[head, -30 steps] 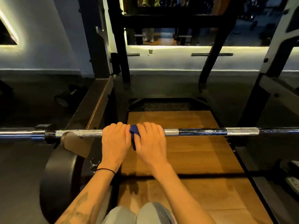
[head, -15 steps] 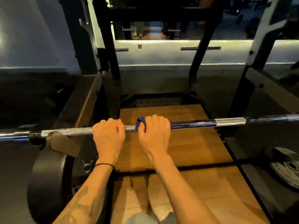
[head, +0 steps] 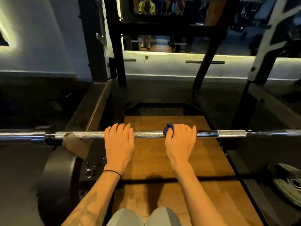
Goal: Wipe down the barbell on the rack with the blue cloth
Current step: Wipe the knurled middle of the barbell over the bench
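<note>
Mid-wipe: your R hand (head: 180, 139) grips blue cloth (head: 167, 130) round knurled chrome barbell (head: 149, 134); L hand (head: 119, 139) curls round bar. Next, likely slide rightward w/ pressure.

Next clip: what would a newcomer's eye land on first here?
The chrome barbell running straight across the middle of the frame, with both hands on it. The right hand wraps a blue cloth around the bar; the left hand grips it bare.

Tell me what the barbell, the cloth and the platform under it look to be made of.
Barbell: metal, likely chromed steel; bright glints and rough knurled grip.
Blue cloth: soft matte fabric, bunched under the right hand; weave unclear.
Platform: wood, or wood-look panel; brown grain, semi-gloss.
</note>
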